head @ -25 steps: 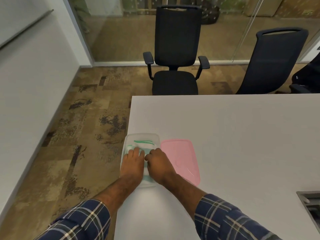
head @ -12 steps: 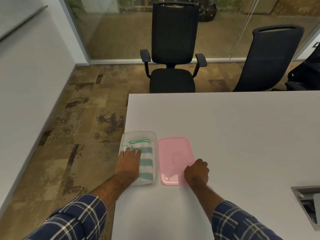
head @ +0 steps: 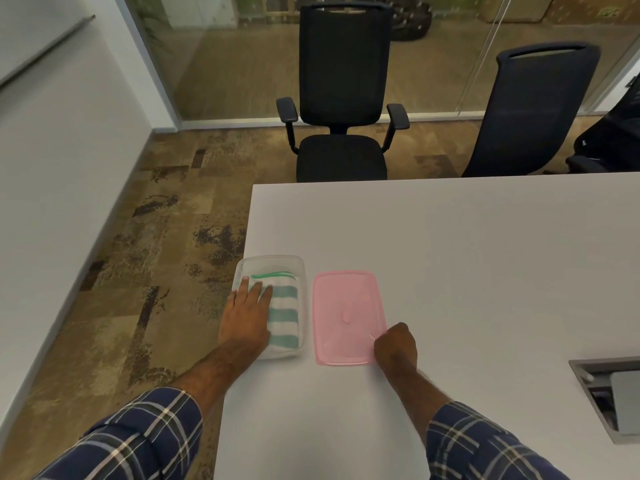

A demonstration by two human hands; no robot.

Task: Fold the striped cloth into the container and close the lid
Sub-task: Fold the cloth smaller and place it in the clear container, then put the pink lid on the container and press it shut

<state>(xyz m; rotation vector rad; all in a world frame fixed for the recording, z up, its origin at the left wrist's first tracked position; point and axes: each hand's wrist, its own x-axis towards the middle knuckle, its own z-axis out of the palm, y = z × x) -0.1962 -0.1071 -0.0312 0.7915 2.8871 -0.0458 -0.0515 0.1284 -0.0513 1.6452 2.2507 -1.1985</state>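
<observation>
A clear plastic container (head: 302,268) stands at the table's near left corner. The green-and-white striped cloth (head: 285,315) lies folded inside it. My left hand (head: 246,315) rests flat on the cloth's left half, fingers spread, and hides that part. The pink lid (head: 346,306) lies flat on the table just right of the container. My right hand (head: 396,346) is curled at the lid's near right corner, fingers pinching its edge.
The white table (head: 467,254) stretches to the right and far side. A grey cable hatch (head: 613,393) is set into it at the right edge. Two black office chairs (head: 341,109) stand beyond the far edge. The table's left edge drops to carpet.
My right hand left the cloth in the container, crossed to the right and took hold of the lid's near right corner. My left hand stayed pressed on the cloth.
</observation>
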